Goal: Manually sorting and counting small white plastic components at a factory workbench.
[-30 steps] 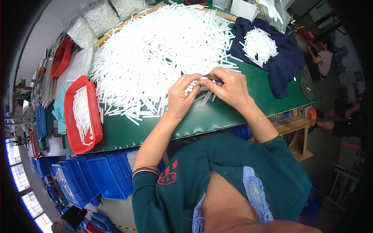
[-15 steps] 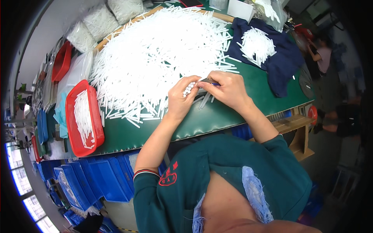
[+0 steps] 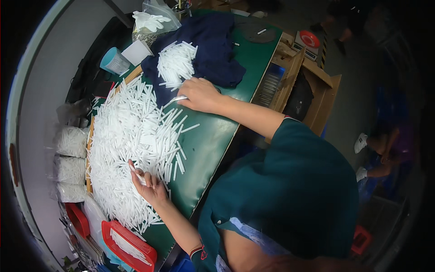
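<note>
A large heap of short white plastic tubes [image 3: 122,136] covers much of the green table [image 3: 199,156]. Above its near part, my left hand [image 3: 153,189] has its fingers curled around a white tube [image 3: 139,177]; whether more tubes lie in the palm is hidden. My right hand [image 3: 201,94] is at the near edge of a smaller pile of white tubes [image 3: 174,65] on a navy cloth [image 3: 213,43]. A slim tool with a shiny metal end [image 3: 177,98] sticks out from its closed fingers; the fingers hide the rest of the tool.
A red plastic basket [image 3: 147,251] with tubes stands at the table's lower left. Filled clear bags [image 3: 70,170] line the far side, beyond a wooden strip [image 3: 91,156]. A blue cup [image 3: 114,61] and a bag with white gloves [image 3: 152,22] stand behind. Cardboard boxes [image 3: 324,81] are right of the table.
The view has turned to the right. My hands, close together before over the heap's edge, are now apart: the right at the small pile, the left over the large heap. The left's bundle of tubes no longer shows.
</note>
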A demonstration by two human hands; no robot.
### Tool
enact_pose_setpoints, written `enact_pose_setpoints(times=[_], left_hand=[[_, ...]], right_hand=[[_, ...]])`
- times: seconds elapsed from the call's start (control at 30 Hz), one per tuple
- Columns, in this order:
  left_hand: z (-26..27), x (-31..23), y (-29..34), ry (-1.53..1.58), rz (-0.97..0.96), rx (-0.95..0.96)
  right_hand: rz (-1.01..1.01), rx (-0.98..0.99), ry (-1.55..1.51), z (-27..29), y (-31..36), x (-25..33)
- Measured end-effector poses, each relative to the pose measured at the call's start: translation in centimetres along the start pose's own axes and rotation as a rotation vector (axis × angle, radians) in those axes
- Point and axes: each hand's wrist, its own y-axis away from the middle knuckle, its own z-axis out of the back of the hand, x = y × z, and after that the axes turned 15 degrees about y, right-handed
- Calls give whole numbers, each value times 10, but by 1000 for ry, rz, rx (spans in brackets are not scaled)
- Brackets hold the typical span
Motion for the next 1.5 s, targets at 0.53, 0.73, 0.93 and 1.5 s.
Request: enact_pose_setpoints(times=[0.53,0.73,0.93,1.5], left_hand=[[37,-78,0,653,105,-239],[27,-109,13,545,-145,-299],[32,-85,41,605,-54,-255],[27,-275,154,-133,-882,-588]], right_hand=[[158,-373,-251,2,-5,16],[175,-406,-296,5,-7,13],[219,-356,-344,-1,-11,22],[267,-291,-326,6,-6,25]])
